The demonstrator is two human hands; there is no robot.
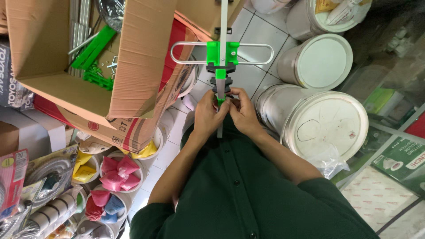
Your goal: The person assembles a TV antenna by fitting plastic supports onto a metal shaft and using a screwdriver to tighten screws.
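Head view: a slim grey metal rod with green plastic clamp pieces (221, 84) is held upright at centre, fingers of the left hand (207, 116) and right hand (242, 113) closed around its lower green fitting. An assembly step seems in hand; steady alignment appears needed. An open cardboard box (88, 57) sits at ten o'clock.

left hand (206, 116), right hand (242, 113), gripping metal rod (223, 26), green bracket (222, 53)

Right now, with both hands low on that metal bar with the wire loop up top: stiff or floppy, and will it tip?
Probably stiff: the metal bar runs straight. Likely top-heavy: the wire loop and green bracket sit far from the left hand and right hand, so it may swing sideways. Looks light, being thin.
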